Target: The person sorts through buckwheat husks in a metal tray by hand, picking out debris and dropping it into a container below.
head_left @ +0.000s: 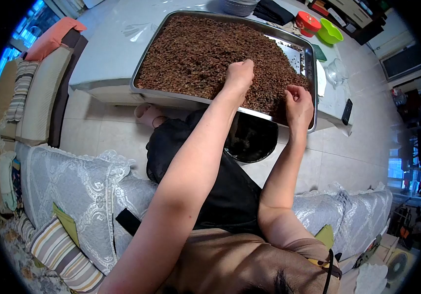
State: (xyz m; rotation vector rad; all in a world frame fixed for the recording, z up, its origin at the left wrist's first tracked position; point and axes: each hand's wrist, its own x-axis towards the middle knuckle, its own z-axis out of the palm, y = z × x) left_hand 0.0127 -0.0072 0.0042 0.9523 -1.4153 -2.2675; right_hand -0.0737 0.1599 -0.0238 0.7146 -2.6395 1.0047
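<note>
A large metal tray (139, 63) on the table holds a thick spread of small reddish-brown dried pieces (191, 54). Part of its bottom shows bare at the upper right. My left hand (240, 76) is over the middle of the pieces, its fingers curled together; what they hold, if anything, is hidden. Near the tray's right front corner, my right hand (298, 102) has thumb and fingertips pinched together above the pieces. Whatever lies between those fingertips is too small to make out.
Behind the tray are a red container (308, 24), a green bowl (330, 32) and a dark cloth (273, 12). A glass vessel (337, 72) and a black remote (347, 111) lie to the right. A black bin (252, 138) stands below the tray's front edge.
</note>
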